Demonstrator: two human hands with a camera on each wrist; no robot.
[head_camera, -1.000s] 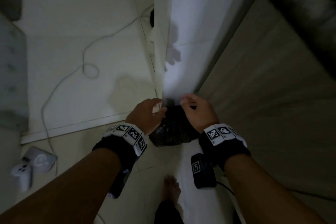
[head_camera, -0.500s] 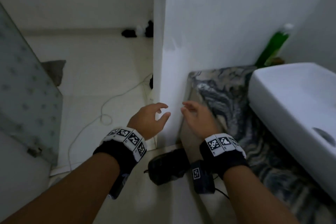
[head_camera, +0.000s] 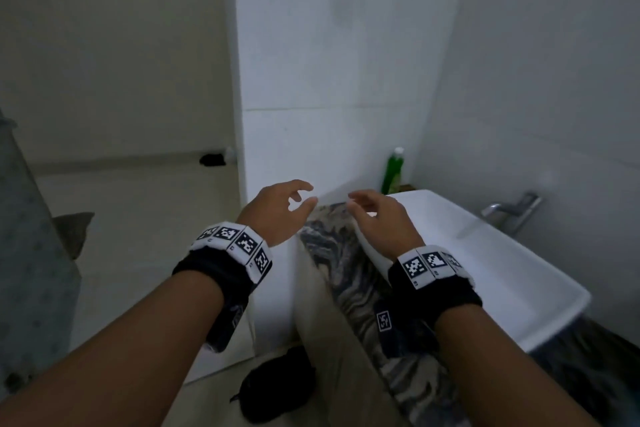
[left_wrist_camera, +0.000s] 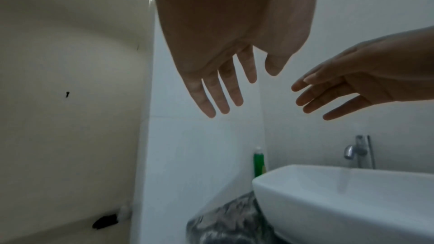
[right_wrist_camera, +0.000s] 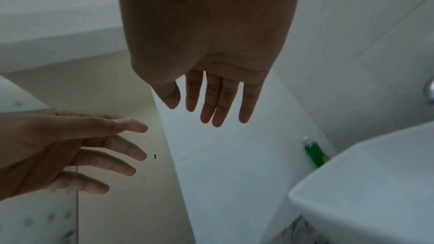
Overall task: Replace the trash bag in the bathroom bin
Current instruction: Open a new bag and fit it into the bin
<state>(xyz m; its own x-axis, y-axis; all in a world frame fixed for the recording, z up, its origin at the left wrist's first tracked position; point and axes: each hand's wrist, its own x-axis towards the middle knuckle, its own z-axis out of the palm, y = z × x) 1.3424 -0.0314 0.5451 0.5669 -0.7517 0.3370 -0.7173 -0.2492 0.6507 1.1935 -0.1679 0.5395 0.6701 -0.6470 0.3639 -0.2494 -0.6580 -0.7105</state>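
Both hands have come up off the black bag (head_camera: 277, 386), which now lies on the floor below, near the bench, and the left hand (head_camera: 277, 215) and right hand (head_camera: 379, 222) hang loose and empty, so I think a new bag comes next.

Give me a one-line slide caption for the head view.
Both hands, left hand and right hand, raised empty beside the white sink; black trash bag on the floor below.
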